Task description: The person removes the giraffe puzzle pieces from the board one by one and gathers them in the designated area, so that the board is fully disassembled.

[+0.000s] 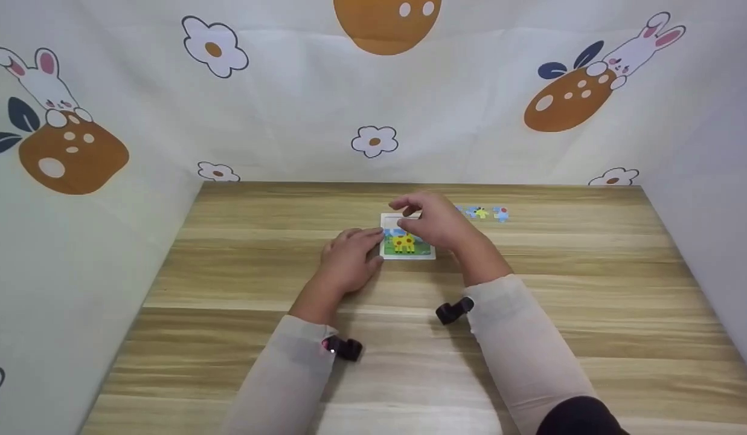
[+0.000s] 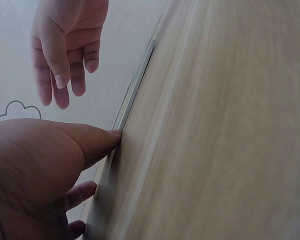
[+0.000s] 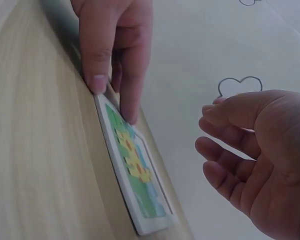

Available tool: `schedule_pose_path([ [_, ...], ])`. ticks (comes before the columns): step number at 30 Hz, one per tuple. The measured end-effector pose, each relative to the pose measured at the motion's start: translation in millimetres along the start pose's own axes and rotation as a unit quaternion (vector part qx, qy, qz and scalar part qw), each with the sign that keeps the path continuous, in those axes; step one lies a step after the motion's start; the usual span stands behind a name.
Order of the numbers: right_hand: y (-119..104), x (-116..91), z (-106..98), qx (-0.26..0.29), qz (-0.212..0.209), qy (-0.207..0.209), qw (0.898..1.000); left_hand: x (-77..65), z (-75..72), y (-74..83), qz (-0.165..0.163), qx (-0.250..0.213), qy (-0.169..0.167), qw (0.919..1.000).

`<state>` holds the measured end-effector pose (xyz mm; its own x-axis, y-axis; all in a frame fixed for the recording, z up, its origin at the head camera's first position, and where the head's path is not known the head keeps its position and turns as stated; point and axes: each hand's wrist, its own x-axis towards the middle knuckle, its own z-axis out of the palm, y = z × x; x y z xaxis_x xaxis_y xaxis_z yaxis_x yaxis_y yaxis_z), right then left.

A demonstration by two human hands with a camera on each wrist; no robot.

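A small jigsaw puzzle board [image 1: 408, 256] with a white border lies on the table, a yellow giraffe [image 1: 403, 243] on green and blue filling its lower part. Its upper strip shows pale and bare. My left hand [image 1: 351, 260] rests at the board's left side, thumb and forefinger touching the edge near the corner, as the right wrist view also shows. Above the board's upper right hovers my right hand [image 1: 439, 220], fingers loosely bent and nothing between them; in the right wrist view this hand [image 3: 262, 155] is clear of the board.
Right of the board, past my right hand, lie several loose puzzle pieces [image 1: 482, 212], blue and yellow, with another piece [image 1: 501, 214] at their right end. A patterned cloth wall [image 1: 301, 121] rises behind the wooden table [image 1: 228, 272]. Both sleeves carry small black cameras.
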<state>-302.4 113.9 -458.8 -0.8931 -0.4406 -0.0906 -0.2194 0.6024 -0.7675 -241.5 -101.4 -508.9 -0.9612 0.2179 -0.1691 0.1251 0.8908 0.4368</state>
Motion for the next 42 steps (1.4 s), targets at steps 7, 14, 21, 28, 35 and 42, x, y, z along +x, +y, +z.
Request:
schedule_pose_path([
  [7,7.8,3.3,15.2,-0.014,-0.022,-0.015,1.0,-0.7,-0.6,-1.3,0.014,0.007,0.01,0.9998],
  [14,21.8,9.2,27.5,-0.064,-0.023,-0.04,0.997,-0.2,-0.5,-2.0,0.009,0.008,0.005,0.9999],
  [21,22.1,9.6,30.1,-0.067,-0.01,-0.041,0.997,-0.3,-0.4,-1.9,0.01,0.001,0.008,0.9999],
  [28,23.3,9.6,32.8,-0.065,-0.007,-0.041,0.997,-0.8,-0.2,-2.2,0.006,-0.003,0.006,1.0],
  [35,24.8,11.2,33.1,-0.056,-0.021,-0.041,0.997,-1.5,-0.5,-2.4,0.011,-0.01,0.007,0.9999],
  [42,25.0,12.2,32.6,-0.065,-0.003,-0.041,0.997,-2.3,-0.9,-0.9,0.008,-0.009,0.005,0.9999],
])
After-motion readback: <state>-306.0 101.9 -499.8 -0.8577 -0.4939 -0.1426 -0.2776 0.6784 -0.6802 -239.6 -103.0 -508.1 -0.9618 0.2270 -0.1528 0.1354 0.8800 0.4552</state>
